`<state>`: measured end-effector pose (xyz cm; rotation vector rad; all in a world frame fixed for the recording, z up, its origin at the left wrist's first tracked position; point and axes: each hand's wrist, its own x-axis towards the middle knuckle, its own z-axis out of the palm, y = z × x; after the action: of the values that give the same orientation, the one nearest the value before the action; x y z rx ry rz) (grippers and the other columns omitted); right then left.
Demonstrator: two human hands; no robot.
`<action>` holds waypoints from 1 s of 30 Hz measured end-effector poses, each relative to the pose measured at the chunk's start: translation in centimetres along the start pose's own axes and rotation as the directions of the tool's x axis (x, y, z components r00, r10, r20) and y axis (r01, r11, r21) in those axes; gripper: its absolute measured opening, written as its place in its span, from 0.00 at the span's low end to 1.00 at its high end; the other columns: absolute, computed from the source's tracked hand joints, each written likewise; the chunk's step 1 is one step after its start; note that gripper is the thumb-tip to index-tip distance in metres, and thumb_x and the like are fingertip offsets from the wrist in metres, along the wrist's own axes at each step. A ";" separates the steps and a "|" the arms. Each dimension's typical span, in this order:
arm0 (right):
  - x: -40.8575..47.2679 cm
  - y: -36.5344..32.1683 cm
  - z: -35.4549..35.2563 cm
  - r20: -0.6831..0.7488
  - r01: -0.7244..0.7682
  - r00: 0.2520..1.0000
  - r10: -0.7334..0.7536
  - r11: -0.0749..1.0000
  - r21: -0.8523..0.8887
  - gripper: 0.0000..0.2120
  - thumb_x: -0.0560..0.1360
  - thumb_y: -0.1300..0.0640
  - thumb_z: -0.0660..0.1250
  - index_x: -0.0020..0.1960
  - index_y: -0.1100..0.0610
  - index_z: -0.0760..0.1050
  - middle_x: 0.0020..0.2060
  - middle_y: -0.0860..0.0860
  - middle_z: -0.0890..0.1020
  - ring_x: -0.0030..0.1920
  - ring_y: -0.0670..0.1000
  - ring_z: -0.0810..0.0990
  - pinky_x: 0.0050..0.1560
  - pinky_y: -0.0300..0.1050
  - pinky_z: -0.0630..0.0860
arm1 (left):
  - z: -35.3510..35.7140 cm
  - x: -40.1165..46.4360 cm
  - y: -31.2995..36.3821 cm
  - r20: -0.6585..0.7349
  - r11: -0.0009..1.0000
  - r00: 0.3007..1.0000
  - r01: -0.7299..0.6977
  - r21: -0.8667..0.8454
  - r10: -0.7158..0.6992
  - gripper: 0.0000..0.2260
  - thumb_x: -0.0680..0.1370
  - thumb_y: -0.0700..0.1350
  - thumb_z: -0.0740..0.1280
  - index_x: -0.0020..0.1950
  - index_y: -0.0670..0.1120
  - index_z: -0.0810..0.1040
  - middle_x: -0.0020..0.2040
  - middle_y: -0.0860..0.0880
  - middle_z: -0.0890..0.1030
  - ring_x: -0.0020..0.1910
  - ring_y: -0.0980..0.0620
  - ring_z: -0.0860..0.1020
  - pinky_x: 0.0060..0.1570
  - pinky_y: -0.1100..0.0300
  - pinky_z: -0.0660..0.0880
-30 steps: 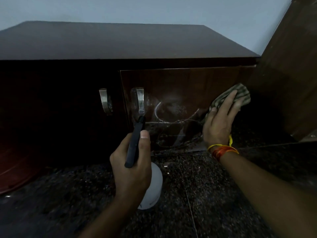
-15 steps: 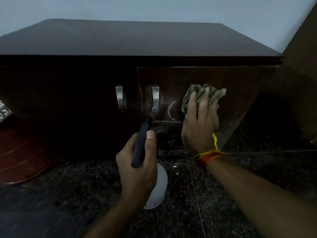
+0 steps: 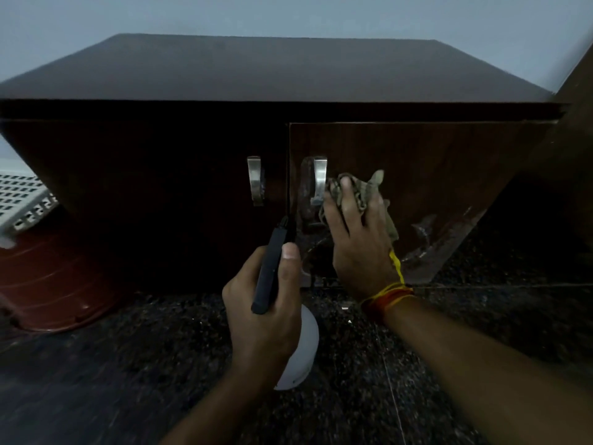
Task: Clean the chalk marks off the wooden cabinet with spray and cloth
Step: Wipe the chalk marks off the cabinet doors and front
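The right hand point(image 3: 359, 239) is pressing a cloth point(image 3: 362, 194) flat-fingered against the cabinet point(image 3: 433, 162) door; the left hand point(image 3: 263, 309) is gripping a spray bottle point(image 3: 301, 348) above the dark speckled floor point(image 3: 417, 364).

A home: wooden cabinet point(image 3: 321, 91), granite floor point(image 3: 160, 364), plastic basket point(image 3: 22, 200).
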<state>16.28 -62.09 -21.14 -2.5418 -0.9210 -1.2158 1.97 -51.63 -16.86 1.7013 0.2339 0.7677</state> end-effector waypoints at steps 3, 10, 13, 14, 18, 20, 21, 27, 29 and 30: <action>1.0 0.3 -0.9 0.020 0.006 1.000 -0.005 0.999 -0.031 0.30 0.74 0.68 0.62 0.74 0.57 0.60 0.75 0.58 0.61 0.69 0.73 0.60 0.68 0.69 0.59 | -1.1 0.1 0.3 -0.004 1.000 1.000 -0.017 0.001 0.017 0.12 0.77 0.61 0.59 0.41 0.56 0.76 0.37 0.49 0.78 0.28 0.50 0.74 0.28 0.59 0.70; 0.4 -1.1 -0.8 0.056 -0.085 0.994 0.089 0.994 -0.064 0.34 0.73 0.69 0.62 0.75 0.58 0.55 0.76 0.59 0.56 0.72 0.72 0.55 0.71 0.65 0.54 | -2.6 0.3 0.2 0.020 0.999 0.999 -0.048 0.016 0.048 0.11 0.78 0.61 0.60 0.40 0.58 0.76 0.37 0.46 0.77 0.27 0.49 0.73 0.29 0.51 0.69; -0.1 -1.4 -1.0 0.112 -0.070 0.990 0.081 0.993 -0.099 0.33 0.71 0.69 0.65 0.74 0.60 0.59 0.74 0.62 0.60 0.71 0.72 0.59 0.67 0.65 0.63 | -3.0 0.8 0.5 0.052 0.998 0.997 -0.063 0.005 0.063 0.09 0.77 0.61 0.60 0.41 0.60 0.75 0.36 0.51 0.78 0.28 0.50 0.75 0.29 0.54 0.71; 0.1 -1.4 -1.2 0.118 -0.074 0.989 0.085 0.993 -0.095 0.33 0.72 0.70 0.65 0.74 0.60 0.59 0.74 0.62 0.60 0.71 0.72 0.59 0.67 0.65 0.63 | -3.1 1.0 0.5 0.054 0.997 0.996 -0.075 0.001 0.074 0.09 0.77 0.60 0.60 0.41 0.60 0.75 0.35 0.52 0.78 0.29 0.51 0.75 0.29 0.55 0.71; 1.4 -2.1 -2.2 0.016 -0.274 0.962 0.274 0.961 0.015 0.31 0.74 0.69 0.63 0.75 0.62 0.56 0.74 0.65 0.56 0.74 0.67 0.54 0.74 0.54 0.53 | -3.6 1.6 0.2 0.043 0.995 0.995 -0.087 -0.041 0.089 0.10 0.78 0.60 0.60 0.40 0.59 0.74 0.35 0.49 0.77 0.29 0.49 0.75 0.29 0.54 0.71; 2.2 -3.5 -2.7 -0.111 -0.420 0.889 0.445 0.887 0.189 0.28 0.75 0.68 0.61 0.74 0.64 0.59 0.72 0.68 0.59 0.73 0.63 0.58 0.75 0.44 0.54 | -3.7 1.7 -0.1 0.044 0.995 0.995 -0.093 -0.035 0.095 0.11 0.78 0.61 0.60 0.40 0.58 0.74 0.32 0.50 0.75 0.28 0.49 0.74 0.28 0.55 0.70; 2.8 -4.3 -2.9 -0.144 -0.475 0.833 0.534 0.824 0.308 0.27 0.75 0.68 0.61 0.73 0.64 0.60 0.70 0.68 0.60 0.71 0.60 0.61 0.73 0.35 0.55 | -3.8 1.8 -0.3 0.039 0.995 0.994 -0.097 -0.037 0.099 0.12 0.78 0.61 0.60 0.40 0.57 0.74 0.32 0.51 0.75 0.28 0.50 0.73 0.28 0.55 0.70; 4.7 -7.0 -4.0 -0.227 -0.483 0.673 0.704 0.650 0.587 0.21 0.78 0.63 0.60 0.70 0.65 0.65 0.65 0.63 0.67 0.64 0.49 0.67 0.59 0.19 0.58 | -5.1 1.9 -1.5 0.026 0.993 0.994 -0.101 -0.067 0.103 0.10 0.79 0.61 0.60 0.42 0.60 0.75 0.35 0.57 0.80 0.29 0.56 0.78 0.29 0.58 0.74; 4.9 -7.4 -4.0 -0.210 -0.441 0.767 0.606 0.736 0.513 0.21 0.79 0.61 0.60 0.71 0.63 0.65 0.68 0.64 0.66 0.69 0.54 0.64 0.66 0.25 0.56 | -5.3 1.9 -1.8 0.024 0.995 0.996 -0.081 -0.048 0.083 0.12 0.78 0.62 0.59 0.41 0.58 0.75 0.37 0.52 0.79 0.29 0.53 0.77 0.29 0.53 0.74; 5.0 -7.5 -3.8 -0.207 -0.408 0.819 0.535 0.797 0.445 0.21 0.79 0.60 0.60 0.71 0.62 0.66 0.69 0.64 0.65 0.70 0.55 0.63 0.69 0.29 0.55 | -5.4 1.9 -1.9 0.020 0.997 0.997 -0.071 -0.042 0.072 0.13 0.78 0.62 0.59 0.41 0.56 0.76 0.37 0.50 0.79 0.28 0.51 0.76 0.29 0.51 0.73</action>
<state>11.66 -55.38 -15.64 -2.0004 -0.3488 -1.1083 0.65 -45.80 -17.46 1.6858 0.1422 0.8020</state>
